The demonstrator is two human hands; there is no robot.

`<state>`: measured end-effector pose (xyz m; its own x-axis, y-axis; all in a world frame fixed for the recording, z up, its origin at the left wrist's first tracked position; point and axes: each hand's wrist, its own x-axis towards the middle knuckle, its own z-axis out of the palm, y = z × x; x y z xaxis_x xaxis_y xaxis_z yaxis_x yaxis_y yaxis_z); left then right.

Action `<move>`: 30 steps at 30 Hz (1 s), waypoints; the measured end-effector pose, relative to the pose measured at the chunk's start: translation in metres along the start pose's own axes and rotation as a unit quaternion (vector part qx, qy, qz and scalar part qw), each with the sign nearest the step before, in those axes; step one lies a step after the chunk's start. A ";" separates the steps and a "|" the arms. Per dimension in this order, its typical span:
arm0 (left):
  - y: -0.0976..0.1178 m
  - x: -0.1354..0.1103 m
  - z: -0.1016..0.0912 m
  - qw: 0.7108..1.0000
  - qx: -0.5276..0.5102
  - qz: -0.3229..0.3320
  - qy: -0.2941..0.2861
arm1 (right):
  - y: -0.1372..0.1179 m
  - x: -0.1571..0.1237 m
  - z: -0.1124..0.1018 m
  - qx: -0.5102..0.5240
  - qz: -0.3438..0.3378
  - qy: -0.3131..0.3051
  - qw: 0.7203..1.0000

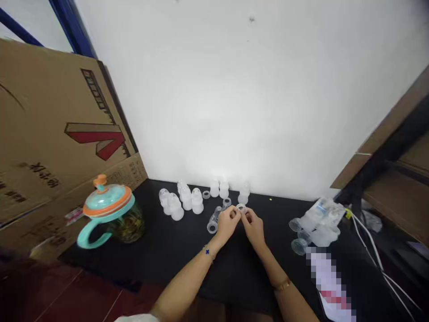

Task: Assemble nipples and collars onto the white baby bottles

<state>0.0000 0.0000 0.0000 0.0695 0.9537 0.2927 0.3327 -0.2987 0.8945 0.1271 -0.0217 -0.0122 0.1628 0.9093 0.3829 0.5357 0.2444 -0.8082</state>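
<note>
Translucent ring [241, 207] is held up between the fingertips of both hands, above the black table [161, 255] and toward its back edge. The left hand [229, 219] has its grip pinched on the ring's left side, thumb and forefinger brought together on it; the right hand [254, 224] pinches the ring from the right in the same way. The two hands nearly meet at the ring, with both wrists low over the table.

Just beyond the ring stands a single dome-topped bottle [244, 194], upright near the white wall [251, 98]. Left of it, a pair of bottles [219, 188] stands close together, and a loose ring [206, 194] lies beside them. Farther left, a cluster of dome-topped bottles [187, 200] stands upright, near one another.

Next to the left hand lie another loose ring [227, 202] and some clear pieces [213, 219], partly overlapped in view and hard to tell apart, with one more ring [212, 227] at their near end.

At the table's left end is a transparent jug [130, 226] with a teal handle and a teal-and-orange lid [107, 200]. Well apart on the right, clear caps [299, 246] lie by a crumpled plastic bag [323, 221], near white cables [370, 243].
</note>
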 end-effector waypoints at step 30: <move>0.000 -0.001 -0.001 1.000 0.003 0.013 0.002 | -0.002 0.000 -0.002 0.004 0.005 0.002 1.000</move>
<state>-0.0012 -0.0009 0.0002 0.0742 0.9454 0.3173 0.3365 -0.3232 0.8845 0.1276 -0.0232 -0.0097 0.1713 0.9101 0.3772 0.5277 0.2386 -0.8152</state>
